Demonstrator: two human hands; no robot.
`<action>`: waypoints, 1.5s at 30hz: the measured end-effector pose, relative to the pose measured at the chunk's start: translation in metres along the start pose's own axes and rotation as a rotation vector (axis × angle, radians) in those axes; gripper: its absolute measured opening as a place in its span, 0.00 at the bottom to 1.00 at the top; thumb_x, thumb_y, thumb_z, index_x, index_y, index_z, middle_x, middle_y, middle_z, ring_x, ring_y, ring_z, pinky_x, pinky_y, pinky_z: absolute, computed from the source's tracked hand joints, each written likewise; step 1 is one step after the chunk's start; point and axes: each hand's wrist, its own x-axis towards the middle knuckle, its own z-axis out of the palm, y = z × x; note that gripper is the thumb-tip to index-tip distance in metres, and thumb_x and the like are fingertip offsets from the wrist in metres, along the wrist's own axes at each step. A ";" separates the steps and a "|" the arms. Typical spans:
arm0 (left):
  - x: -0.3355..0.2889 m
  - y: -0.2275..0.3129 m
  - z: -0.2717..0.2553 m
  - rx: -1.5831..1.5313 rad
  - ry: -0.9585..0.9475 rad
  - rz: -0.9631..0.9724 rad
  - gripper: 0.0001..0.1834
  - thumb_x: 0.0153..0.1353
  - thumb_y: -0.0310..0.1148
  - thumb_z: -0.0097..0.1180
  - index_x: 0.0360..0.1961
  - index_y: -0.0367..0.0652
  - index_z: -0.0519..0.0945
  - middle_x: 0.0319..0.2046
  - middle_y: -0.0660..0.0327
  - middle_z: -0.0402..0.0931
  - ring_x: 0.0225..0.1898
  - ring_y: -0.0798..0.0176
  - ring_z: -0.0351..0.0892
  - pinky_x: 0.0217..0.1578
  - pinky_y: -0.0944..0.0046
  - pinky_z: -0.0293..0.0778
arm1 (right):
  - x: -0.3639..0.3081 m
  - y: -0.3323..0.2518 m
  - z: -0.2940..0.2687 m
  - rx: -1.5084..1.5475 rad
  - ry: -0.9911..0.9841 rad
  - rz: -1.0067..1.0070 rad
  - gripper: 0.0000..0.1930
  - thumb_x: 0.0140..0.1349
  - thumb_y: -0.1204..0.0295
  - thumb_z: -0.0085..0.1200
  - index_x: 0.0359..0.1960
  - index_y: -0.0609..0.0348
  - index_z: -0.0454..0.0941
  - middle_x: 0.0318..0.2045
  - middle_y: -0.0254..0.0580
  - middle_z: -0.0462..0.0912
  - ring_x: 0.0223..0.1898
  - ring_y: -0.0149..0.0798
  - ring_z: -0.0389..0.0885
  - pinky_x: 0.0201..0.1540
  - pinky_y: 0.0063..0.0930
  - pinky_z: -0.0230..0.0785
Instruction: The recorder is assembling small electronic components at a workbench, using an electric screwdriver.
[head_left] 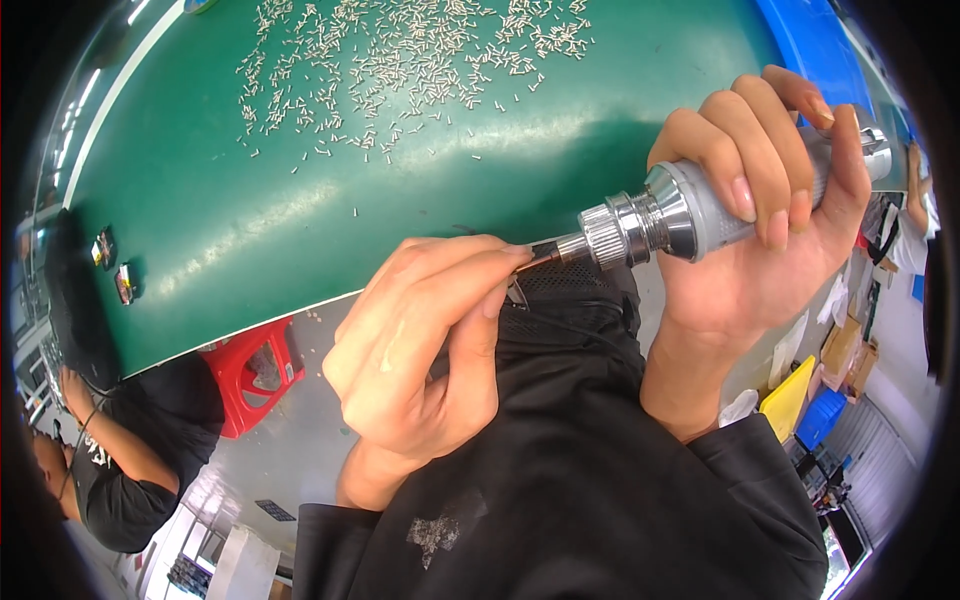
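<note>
My right hand wraps round a grey, silver-nosed electric screwdriver, held tilted above the table's near edge with its tip toward the left. At that tip, a thin dark bit reaches the fingertips of my left hand. Thumb and index finger of this hand are closed in a pinch; what small thing lies between them, if any, is hidden. Many small silver metal pins or screws lie scattered over the far part of the green tabletop.
Two small dark objects lie at the table's left end. A blue bin stands at the far right. A red stool is below the near edge. Another person sits at the left, and cardboard boxes are on the right.
</note>
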 end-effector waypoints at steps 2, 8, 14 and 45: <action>0.002 -0.004 -0.002 0.001 -0.022 0.001 0.08 0.62 0.15 0.53 0.41 0.23 0.79 0.35 0.43 0.81 0.32 0.59 0.81 0.34 0.65 0.78 | 0.003 0.001 -0.001 0.004 0.002 -0.009 0.09 0.69 0.65 0.46 0.35 0.57 0.69 0.13 0.25 0.63 0.16 0.23 0.64 0.30 0.22 0.60; 0.017 -0.006 -0.015 0.059 0.072 -0.032 0.19 0.60 0.20 0.57 0.52 0.21 0.76 0.42 0.41 0.82 0.34 0.55 0.82 0.35 0.63 0.79 | 0.018 -0.006 -0.003 0.003 -0.054 -0.078 0.09 0.70 0.67 0.45 0.35 0.58 0.69 0.15 0.26 0.63 0.17 0.24 0.63 0.31 0.22 0.59; 0.047 -0.014 -0.080 0.213 0.226 0.053 0.06 0.59 0.14 0.55 0.37 0.31 0.75 0.32 0.49 0.82 0.34 0.59 0.81 0.39 0.63 0.76 | 0.023 -0.007 -0.017 -0.095 0.153 -0.145 0.10 0.71 0.65 0.43 0.36 0.57 0.72 0.14 0.27 0.61 0.17 0.26 0.60 0.29 0.25 0.58; 0.364 -0.175 -0.067 1.075 -0.381 0.192 0.20 0.63 0.29 0.56 0.56 0.37 0.74 0.47 0.44 0.77 0.49 0.40 0.74 0.52 0.48 0.72 | 0.014 -0.009 -0.029 -0.014 0.103 0.043 0.06 0.66 0.68 0.49 0.33 0.54 0.70 0.16 0.35 0.67 0.20 0.34 0.69 0.30 0.32 0.62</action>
